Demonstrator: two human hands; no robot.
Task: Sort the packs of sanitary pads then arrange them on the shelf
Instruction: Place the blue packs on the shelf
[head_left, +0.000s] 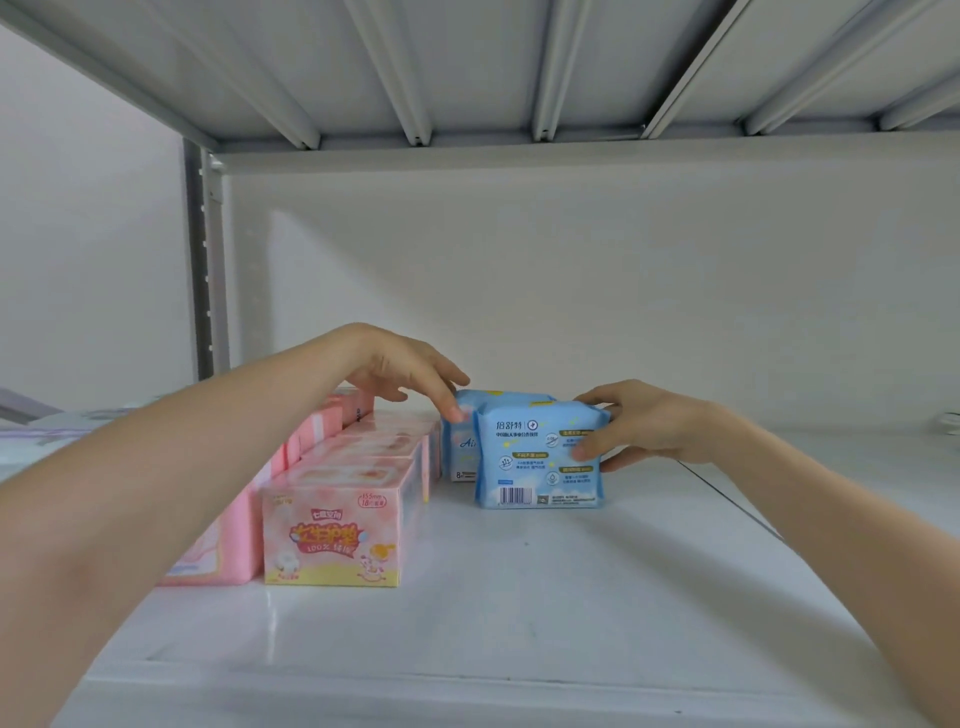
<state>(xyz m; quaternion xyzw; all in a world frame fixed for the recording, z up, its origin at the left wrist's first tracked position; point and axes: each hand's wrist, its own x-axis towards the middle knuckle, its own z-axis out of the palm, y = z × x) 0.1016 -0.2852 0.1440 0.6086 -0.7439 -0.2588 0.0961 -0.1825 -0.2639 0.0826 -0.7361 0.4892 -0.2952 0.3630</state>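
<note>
On a white metal shelf (571, 597), a person's right hand (641, 428) grips a light-blue soft plastic pack of sanitary pads (537, 460), upright before a second blue pack (460, 449) steadied by the left hand (408, 371) with straight fingertips, apparently aligning blues beside the row of pink cardboard boxes (332, 535).

Bright, soft, even light, with no hard glare. The white shelf (545, 597) has a faint sheen at 7 o'clock, a pale streak below the pink box (332, 540). Shadows are weak: a thin one under the blue pack (535, 467) near centre and a grey band on the back wall (571, 260) at 10 o'clock. Focus is slightly soft, and small print smears. Wide-angle stretch swells the left forearm (130, 519) at 8 o'clock and the right forearm (857, 519) at 4, and it fans the ribs (410, 78) at 12.
</note>
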